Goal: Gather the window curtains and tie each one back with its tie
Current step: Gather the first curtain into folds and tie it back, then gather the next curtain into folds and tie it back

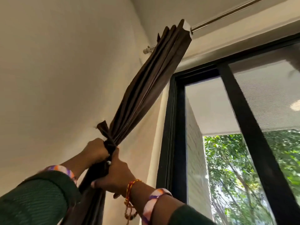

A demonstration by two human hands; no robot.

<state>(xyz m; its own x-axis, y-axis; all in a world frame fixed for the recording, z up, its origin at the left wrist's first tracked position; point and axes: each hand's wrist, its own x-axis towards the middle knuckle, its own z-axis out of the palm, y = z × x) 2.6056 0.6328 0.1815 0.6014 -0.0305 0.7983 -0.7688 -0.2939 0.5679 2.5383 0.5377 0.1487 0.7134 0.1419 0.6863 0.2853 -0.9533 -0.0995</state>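
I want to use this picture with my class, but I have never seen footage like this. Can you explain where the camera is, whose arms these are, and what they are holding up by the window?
There is no machine here. The single picture comes from a wide-angle camera worn on a person's head, so you see that person's own two arms reaching up and forward. The view is tilted upward toward the top of a window with a dark frame, with green trees outside.

A brown curtain hangs in bunched folds from a metal rod near the ceiling. It has been gathered into a narrow bundle beside the pale wall. A tie of the same brown cloth is cinched around the bundle.

The left hand grips at the tie, and the right hand grips the bunched cloth just below it. Whether the knot is finished cannot be told.
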